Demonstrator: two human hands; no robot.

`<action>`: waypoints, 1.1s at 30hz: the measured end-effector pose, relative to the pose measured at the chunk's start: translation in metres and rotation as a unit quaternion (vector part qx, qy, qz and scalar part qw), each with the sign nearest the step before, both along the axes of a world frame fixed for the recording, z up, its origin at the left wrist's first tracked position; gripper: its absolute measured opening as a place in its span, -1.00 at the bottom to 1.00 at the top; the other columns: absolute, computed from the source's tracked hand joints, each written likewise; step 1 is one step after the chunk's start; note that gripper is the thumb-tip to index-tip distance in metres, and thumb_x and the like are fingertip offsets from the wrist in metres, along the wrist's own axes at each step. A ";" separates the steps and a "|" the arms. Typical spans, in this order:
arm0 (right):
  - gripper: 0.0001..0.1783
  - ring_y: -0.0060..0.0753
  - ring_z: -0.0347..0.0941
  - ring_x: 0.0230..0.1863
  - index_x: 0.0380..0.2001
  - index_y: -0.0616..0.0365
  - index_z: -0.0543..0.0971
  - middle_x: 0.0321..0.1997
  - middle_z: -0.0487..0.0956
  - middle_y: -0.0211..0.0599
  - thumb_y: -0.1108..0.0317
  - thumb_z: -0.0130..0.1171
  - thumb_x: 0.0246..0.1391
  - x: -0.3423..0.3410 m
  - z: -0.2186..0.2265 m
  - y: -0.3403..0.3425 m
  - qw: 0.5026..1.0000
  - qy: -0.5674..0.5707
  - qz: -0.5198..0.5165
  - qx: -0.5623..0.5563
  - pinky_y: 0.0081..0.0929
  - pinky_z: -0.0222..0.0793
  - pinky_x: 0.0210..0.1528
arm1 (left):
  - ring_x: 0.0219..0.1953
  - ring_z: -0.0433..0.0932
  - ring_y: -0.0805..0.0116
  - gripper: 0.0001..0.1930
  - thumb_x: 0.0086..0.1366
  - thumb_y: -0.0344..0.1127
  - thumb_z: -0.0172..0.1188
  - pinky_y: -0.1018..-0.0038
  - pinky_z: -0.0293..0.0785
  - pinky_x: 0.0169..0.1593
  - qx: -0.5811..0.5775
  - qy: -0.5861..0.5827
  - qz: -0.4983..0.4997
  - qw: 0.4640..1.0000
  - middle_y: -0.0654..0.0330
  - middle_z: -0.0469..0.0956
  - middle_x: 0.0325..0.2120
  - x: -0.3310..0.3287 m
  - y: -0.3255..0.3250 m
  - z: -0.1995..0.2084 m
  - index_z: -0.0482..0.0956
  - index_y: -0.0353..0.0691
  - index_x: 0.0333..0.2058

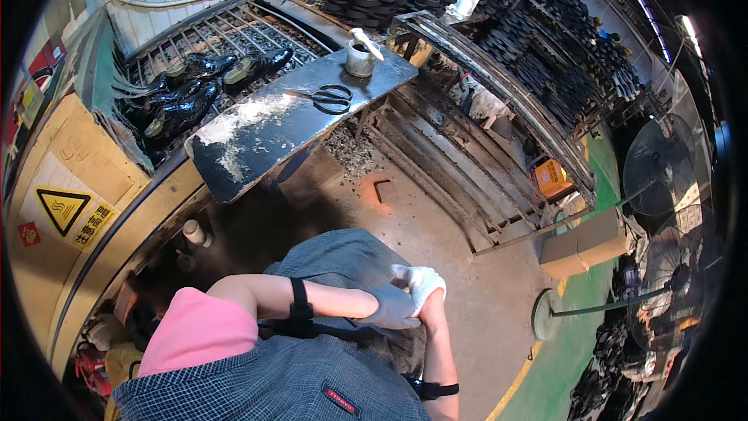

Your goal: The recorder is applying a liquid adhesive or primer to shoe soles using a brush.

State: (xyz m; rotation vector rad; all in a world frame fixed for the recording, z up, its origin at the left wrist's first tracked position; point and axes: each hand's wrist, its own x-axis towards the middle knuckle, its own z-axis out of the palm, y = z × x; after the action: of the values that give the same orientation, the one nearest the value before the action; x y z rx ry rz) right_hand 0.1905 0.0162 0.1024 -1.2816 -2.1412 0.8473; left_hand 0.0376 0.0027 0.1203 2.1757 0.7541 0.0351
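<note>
My left hand point(393, 307), in a grey glove, is in front of my apron. Its fingers close on the cuff side of the white glove point(428, 284) at my right wrist. My right hand point(421, 287) wears that white glove and bends toward the left; its fingers are bunched and partly hidden, so their hold cannot be made out. Ahead of my hands, a dark metal worktable point(269, 134) with pale, flaky residue carries black-handled scissors point(332, 99) and a metal can point(360, 59) with a white-handled tool point(366, 43) in it.
Shiny black moulded pieces point(183, 105) lie on a conveyor point(226, 35) at left, beside a yellow machine housing point(47, 140) with a warning sign. A rusty metal rack point(460, 164) stands ahead right. Cardboard box point(584, 244), standing fans point(661, 164) and stacked black pieces point(538, 70) are rightward.
</note>
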 end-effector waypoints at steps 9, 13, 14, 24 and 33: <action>-0.89 -0.26 0.55 -0.42 -0.39 0.04 0.69 -0.38 0.65 -0.36 0.41 0.18 0.11 0.042 -0.074 -0.040 0.990 -0.084 -0.112 0.014 -0.31 0.45 -0.31 | -0.17 0.64 -0.21 -0.39 0.30 0.20 0.12 0.09 0.52 -0.06 -0.065 -0.043 0.124 0.989 -0.23 0.65 -0.23 -0.010 0.011 0.006 0.54 -0.30 -0.03; -0.83 -0.22 0.61 -0.36 -0.51 0.23 0.66 -0.43 0.67 -0.15 0.33 0.28 0.00 0.021 -0.061 -0.035 0.969 0.110 -0.219 0.034 -0.27 0.45 -0.34 | -0.16 0.64 -0.21 -0.56 0.33 -0.01 0.11 0.03 0.53 -0.06 0.002 -0.001 0.079 0.997 -0.20 0.65 -0.23 0.000 0.007 -0.012 0.50 -0.30 -0.06; -0.83 -0.22 0.61 -0.36 -0.51 0.23 0.66 -0.43 0.67 -0.15 0.33 0.28 0.00 0.018 -0.054 -0.035 0.967 0.109 -0.227 0.035 -0.27 0.45 -0.34 | -0.15 0.64 -0.20 -0.60 0.33 -0.05 0.11 0.02 0.53 -0.05 -0.018 0.038 0.065 0.997 -0.18 0.65 -0.24 0.001 0.005 -0.004 0.50 -0.29 -0.08; -0.75 -0.10 0.61 -0.33 -0.50 0.03 0.69 -0.41 0.68 -0.16 0.12 0.18 0.03 0.005 0.002 -0.017 0.859 -0.460 -0.224 -0.004 -0.19 0.45 -0.28 | -0.24 0.62 -0.17 -0.71 0.25 -0.10 0.12 0.11 0.51 -0.14 -0.046 -0.077 0.074 0.993 -0.10 0.64 -0.33 0.015 0.015 -0.031 0.58 -0.19 -0.22; -0.72 0.00 0.62 -0.05 -0.08 -0.05 0.67 -0.11 0.68 -0.20 0.25 0.19 0.14 -0.006 0.035 -0.033 0.995 -0.089 -0.030 -0.029 -0.16 0.51 -0.02 | -0.64 0.56 0.30 -0.79 0.20 -0.31 0.14 0.29 0.54 -0.44 -0.242 -0.099 0.050 0.964 0.08 0.57 -0.63 0.021 0.001 0.002 0.66 -0.31 -0.31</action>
State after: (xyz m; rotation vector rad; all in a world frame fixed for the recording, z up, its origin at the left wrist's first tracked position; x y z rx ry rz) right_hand 0.1850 -0.0167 0.1375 -1.4931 -2.2157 0.8015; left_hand 0.0582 0.0034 0.1219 1.6408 0.6742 0.1072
